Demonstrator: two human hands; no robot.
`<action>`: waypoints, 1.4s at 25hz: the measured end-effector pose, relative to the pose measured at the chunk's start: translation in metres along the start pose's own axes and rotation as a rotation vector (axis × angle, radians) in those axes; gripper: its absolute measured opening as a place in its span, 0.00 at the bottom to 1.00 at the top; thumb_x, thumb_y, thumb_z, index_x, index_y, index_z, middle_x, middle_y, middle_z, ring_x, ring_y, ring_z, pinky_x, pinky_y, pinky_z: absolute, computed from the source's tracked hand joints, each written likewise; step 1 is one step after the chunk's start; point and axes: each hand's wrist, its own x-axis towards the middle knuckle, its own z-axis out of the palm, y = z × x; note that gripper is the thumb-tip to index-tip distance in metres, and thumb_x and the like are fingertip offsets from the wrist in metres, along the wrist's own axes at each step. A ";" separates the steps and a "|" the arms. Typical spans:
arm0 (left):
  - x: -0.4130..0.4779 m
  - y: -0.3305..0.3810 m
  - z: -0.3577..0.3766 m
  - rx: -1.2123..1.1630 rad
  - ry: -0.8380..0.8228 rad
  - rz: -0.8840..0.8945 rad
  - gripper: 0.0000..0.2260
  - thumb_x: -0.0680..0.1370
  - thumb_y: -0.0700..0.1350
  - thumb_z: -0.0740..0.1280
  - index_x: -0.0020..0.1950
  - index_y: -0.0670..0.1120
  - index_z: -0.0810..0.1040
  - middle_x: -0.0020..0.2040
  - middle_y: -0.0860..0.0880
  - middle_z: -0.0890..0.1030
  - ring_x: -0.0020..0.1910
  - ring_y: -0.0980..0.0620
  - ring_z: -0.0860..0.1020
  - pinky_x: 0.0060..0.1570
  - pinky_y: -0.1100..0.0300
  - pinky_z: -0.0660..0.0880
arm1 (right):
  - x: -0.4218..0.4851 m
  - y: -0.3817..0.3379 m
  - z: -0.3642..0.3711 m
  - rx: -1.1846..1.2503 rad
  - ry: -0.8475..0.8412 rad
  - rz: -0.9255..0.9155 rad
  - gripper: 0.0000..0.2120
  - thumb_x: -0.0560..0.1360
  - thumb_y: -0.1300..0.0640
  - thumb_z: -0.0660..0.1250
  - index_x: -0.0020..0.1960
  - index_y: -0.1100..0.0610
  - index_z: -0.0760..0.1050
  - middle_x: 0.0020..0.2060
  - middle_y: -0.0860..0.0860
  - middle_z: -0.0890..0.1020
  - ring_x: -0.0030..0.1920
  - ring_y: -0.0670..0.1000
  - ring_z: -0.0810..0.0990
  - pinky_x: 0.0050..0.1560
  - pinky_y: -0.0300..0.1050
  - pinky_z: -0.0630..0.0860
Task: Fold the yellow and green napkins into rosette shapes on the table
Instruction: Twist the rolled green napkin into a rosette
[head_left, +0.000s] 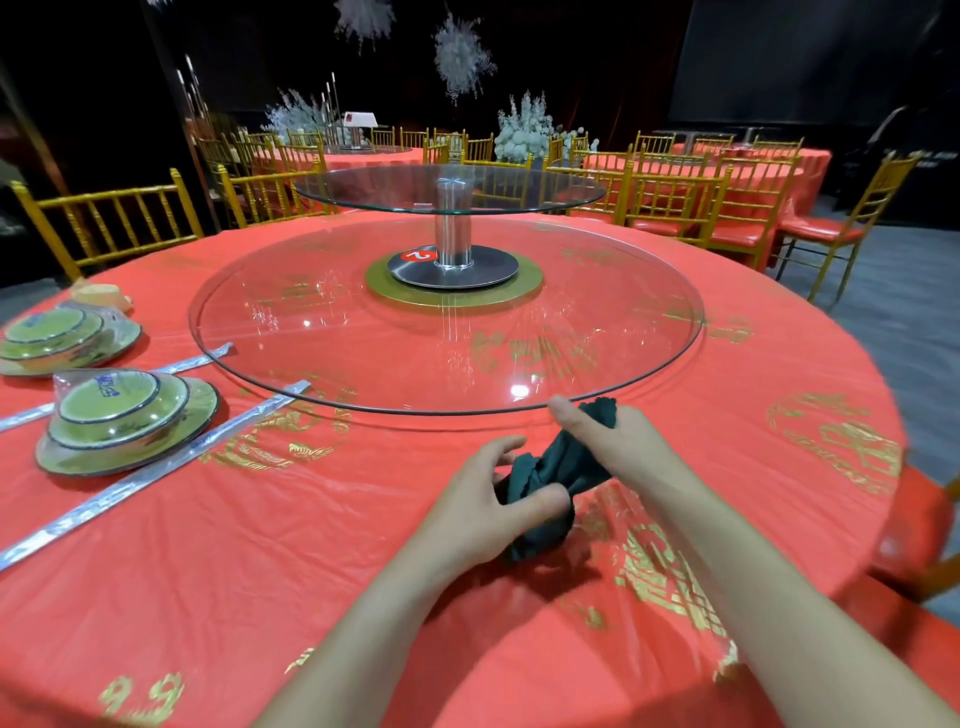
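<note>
A dark green napkin (558, 467) is bunched and twisted just above the red tablecloth (311, 545), near the front edge of the glass turntable. My left hand (483, 499) pinches its lower bunched end between thumb and fingers. My right hand (618, 441) grips the upper end, thumb stretched out to the left, with a tip of cloth sticking out behind the fingers. No yellow napkin is in view.
A large glass turntable (447, 332) with a raised second glass tier (449, 189) fills the table's middle. Wrapped dish sets (124, 415) (62, 338) and wrapped chopsticks (156, 467) lie at the left. Gold chairs (675, 202) ring the tables behind.
</note>
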 end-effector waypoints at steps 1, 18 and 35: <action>0.002 0.001 0.000 -0.020 0.058 0.008 0.23 0.69 0.58 0.69 0.61 0.53 0.74 0.54 0.60 0.77 0.54 0.59 0.76 0.52 0.71 0.70 | 0.003 -0.005 0.001 -0.075 -0.018 -0.039 0.25 0.69 0.40 0.69 0.31 0.63 0.75 0.23 0.51 0.78 0.27 0.49 0.78 0.31 0.40 0.75; 0.004 -0.009 -0.004 0.015 0.164 -0.036 0.11 0.75 0.37 0.63 0.51 0.49 0.81 0.45 0.53 0.83 0.44 0.56 0.80 0.50 0.59 0.76 | 0.010 -0.021 0.012 -0.224 -0.106 0.024 0.19 0.67 0.44 0.72 0.32 0.58 0.71 0.25 0.47 0.68 0.25 0.46 0.66 0.28 0.37 0.63; 0.004 0.011 0.011 0.063 0.163 -0.175 0.15 0.80 0.48 0.54 0.40 0.44 0.75 0.40 0.45 0.79 0.44 0.44 0.75 0.47 0.49 0.70 | 0.021 0.010 0.018 -0.162 -0.051 0.300 0.23 0.70 0.39 0.68 0.31 0.55 0.63 0.16 0.45 0.64 0.15 0.47 0.62 0.19 0.32 0.59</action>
